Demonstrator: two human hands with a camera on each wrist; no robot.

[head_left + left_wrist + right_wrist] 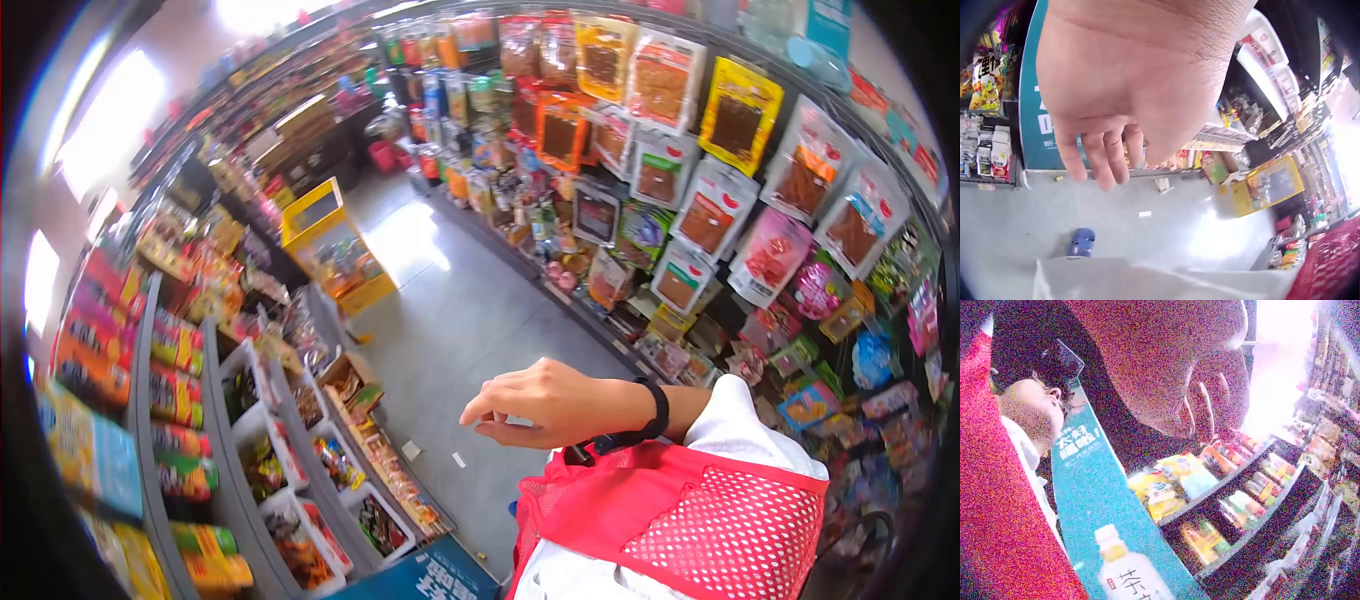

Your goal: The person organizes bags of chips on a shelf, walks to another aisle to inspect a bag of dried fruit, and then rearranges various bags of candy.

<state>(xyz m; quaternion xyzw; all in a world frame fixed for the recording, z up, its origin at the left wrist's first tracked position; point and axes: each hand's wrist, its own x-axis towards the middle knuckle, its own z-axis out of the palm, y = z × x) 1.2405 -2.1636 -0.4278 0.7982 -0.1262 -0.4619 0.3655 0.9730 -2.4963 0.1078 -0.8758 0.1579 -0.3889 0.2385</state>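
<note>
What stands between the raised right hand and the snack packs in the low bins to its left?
Nothing visible does. The right hand hovers empty in front of the red mesh vest, and only open air above the grey floor separates it from the snack packs in the bins.

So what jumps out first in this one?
The wall of hanging snack packets in orange, yellow and white fills the right of the head view, facing shelves of bright bags on the left across a grey floor aisle. In the middle the person's right hand, with a black wrist strap, hovers over a red mesh vest, holding nothing. A yellow display bin stands farther down the aisle.
</note>
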